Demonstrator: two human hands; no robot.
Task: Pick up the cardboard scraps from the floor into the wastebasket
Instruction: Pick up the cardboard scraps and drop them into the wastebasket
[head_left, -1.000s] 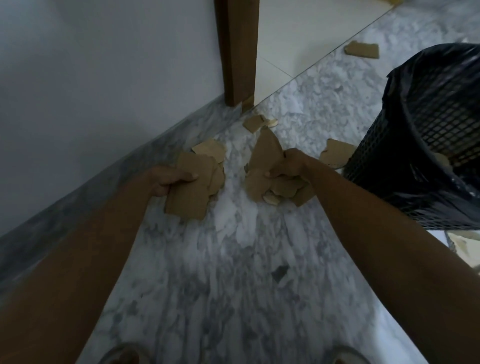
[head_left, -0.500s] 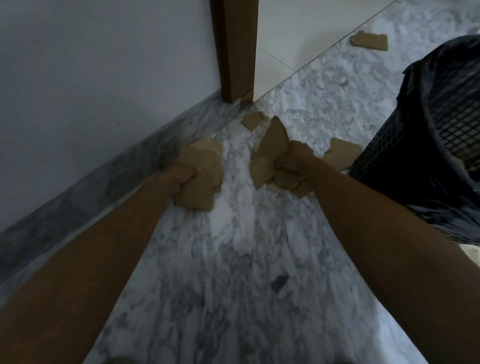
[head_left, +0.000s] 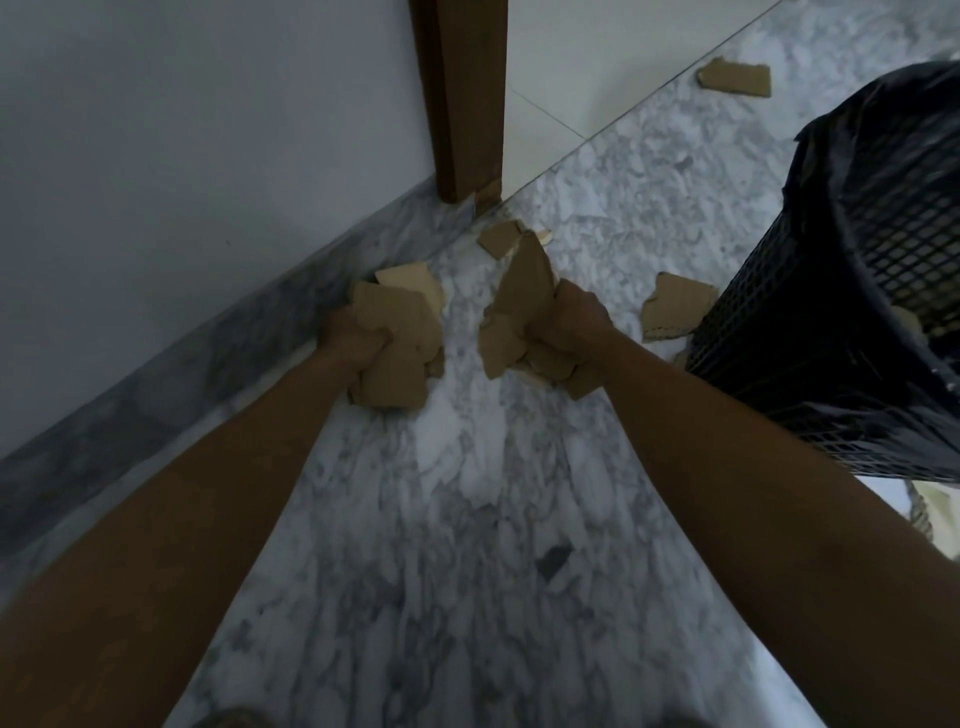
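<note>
Gripping cardboard scraps (head_left: 397, 348) in left hand (head_left: 353, 345) | right hand (head_left: 569, 325) clutching more | wastebasket (head_left: 852, 291) just right

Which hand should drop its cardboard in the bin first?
Probably the right hand. It grips a bunch of scraps and sits nearer the black wastebasket on the right. The left hand, gripping its own scraps, is by the wall, farther away.

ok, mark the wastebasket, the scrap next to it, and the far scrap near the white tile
wastebasket (head_left: 779, 332): head view, on its mesh side wall.
scrap beside wastebasket (head_left: 675, 306): head view, middle of its flat face.
far scrap (head_left: 735, 78): head view, middle of its top face.
</note>
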